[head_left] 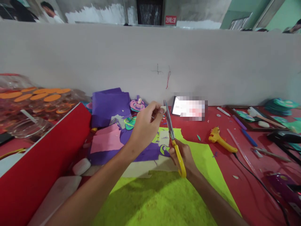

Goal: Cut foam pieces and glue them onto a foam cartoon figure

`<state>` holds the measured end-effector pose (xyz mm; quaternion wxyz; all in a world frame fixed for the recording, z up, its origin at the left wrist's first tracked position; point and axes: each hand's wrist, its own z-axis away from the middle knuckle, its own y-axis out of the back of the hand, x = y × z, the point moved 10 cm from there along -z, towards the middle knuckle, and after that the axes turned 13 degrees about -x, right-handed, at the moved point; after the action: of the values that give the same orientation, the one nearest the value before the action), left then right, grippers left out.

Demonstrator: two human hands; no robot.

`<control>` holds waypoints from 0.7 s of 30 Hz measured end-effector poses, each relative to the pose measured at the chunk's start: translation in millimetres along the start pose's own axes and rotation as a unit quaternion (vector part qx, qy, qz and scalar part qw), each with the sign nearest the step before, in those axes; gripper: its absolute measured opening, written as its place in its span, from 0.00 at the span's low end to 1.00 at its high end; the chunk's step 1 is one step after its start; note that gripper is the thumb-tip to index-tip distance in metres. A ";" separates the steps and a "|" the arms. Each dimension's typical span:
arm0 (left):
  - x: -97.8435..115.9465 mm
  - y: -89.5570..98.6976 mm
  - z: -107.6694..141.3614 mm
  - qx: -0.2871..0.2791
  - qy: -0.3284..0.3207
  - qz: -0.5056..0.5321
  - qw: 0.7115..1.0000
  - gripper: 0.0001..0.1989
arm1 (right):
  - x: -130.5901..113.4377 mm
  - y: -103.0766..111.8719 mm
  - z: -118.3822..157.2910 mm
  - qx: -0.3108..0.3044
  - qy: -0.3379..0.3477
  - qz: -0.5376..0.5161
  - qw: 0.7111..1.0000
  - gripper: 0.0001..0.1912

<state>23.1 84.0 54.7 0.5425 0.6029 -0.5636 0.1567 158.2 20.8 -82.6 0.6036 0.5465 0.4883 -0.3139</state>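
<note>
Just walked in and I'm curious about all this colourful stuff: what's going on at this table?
A person is holding a small pale scrap in the left hand, with the yellow-handled scissors in the right hand, blades up right beside the scrap. Under their hands lie purple, pink and yellow-green sheets. A yellow glue gun rests on the red tabletop to the right.

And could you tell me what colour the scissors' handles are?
The scissors' handles are yellow, seen best in the head view.

The phone (184,106) shows "00:" (rest pixelated); the red sign (170,20), "上三".
</note>
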 end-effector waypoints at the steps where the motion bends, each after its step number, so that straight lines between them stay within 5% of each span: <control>1: 0.0 0.3 -0.2 0.001 -0.001 0.003 1.000 0.09 | -0.8 0.7 -0.1 0.001 0.001 0.003 1.000 0.29; 21: 0.2 6.5 1.3 0.022 0.004 0.008 1.000 0.08 | -4.4 3.8 -1.1 0.003 0.007 0.052 0.999 0.27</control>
<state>17.1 84.2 57.5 0.5302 0.6091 -0.5629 0.1760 160.0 21.9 -77.1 0.6138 0.5750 0.4628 -0.2800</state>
